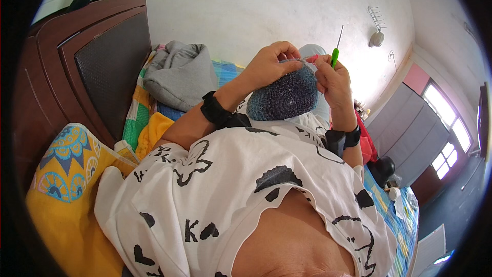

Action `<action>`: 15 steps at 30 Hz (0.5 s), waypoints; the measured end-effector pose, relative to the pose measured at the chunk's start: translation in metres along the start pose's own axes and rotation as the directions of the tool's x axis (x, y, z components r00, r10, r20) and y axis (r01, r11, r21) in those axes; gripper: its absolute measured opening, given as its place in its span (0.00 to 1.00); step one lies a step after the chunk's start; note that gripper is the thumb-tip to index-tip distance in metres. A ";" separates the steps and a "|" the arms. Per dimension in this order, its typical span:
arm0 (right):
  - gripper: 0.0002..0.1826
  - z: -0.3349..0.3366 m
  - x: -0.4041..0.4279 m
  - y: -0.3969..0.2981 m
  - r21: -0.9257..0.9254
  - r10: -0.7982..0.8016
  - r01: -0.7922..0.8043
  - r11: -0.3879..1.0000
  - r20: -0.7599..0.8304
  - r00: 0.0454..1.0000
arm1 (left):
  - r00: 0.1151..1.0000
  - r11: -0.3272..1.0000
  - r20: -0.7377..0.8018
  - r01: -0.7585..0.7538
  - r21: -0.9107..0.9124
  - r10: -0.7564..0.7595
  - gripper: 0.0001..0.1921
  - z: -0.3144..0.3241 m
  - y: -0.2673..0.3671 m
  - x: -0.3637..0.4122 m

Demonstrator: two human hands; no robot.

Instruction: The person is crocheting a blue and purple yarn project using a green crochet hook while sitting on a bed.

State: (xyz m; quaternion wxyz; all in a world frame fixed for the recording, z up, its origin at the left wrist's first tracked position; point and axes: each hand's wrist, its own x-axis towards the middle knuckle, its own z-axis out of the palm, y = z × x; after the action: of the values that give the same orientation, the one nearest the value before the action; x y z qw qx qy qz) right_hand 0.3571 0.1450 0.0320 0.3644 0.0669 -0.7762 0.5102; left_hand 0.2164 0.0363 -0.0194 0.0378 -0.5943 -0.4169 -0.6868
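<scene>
A dark blue and teal crocheted piece (288, 92) hangs between my hands, above my lap. My left hand (278, 63) pinches its top edge between thumb and fingers. In my right hand (332, 77) is a crochet hook with a bright green handle (334, 57), its thin metal shaft pointing up and away from the work. A small pink item (312, 58), whose kind I cannot tell, sits at the fingertips of my right hand, close to the upper edge of the piece. Both wrists wear black straps.
A grey folded garment (180, 73) lies on the bed to the left, beside the dark wooden headboard (46, 57). Yellow patterned cloth (77, 215) is at my left side. The pale wall (230, 15) rises beyond my hands. A black rounded object (383, 169) rests on the bed's right side.
</scene>
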 end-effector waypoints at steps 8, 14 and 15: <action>0.08 -0.001 0.000 -0.001 -0.227 -0.009 -0.001 0.974 -0.042 0.999 | 0.997 0.986 -0.052 -0.061 -0.153 0.054 0.07 0.005 -0.008 0.003; 0.08 0.006 -0.002 -0.007 -0.242 -0.033 0.033 0.970 0.006 0.999 | 0.996 0.981 -0.071 -0.062 -0.185 0.050 0.06 0.008 -0.003 0.002; 0.08 0.005 0.000 -0.005 -0.283 -0.061 0.063 0.957 0.018 0.998 | 0.996 0.981 -0.071 -0.062 -0.185 0.050 0.06 0.008 -0.003 0.001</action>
State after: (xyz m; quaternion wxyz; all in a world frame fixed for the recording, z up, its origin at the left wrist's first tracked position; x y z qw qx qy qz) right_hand 0.3572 0.1382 0.0346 0.3826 0.0405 -0.8404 0.3818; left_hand 0.2213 0.0438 -0.0201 0.0148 -0.5837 -0.3320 -0.7408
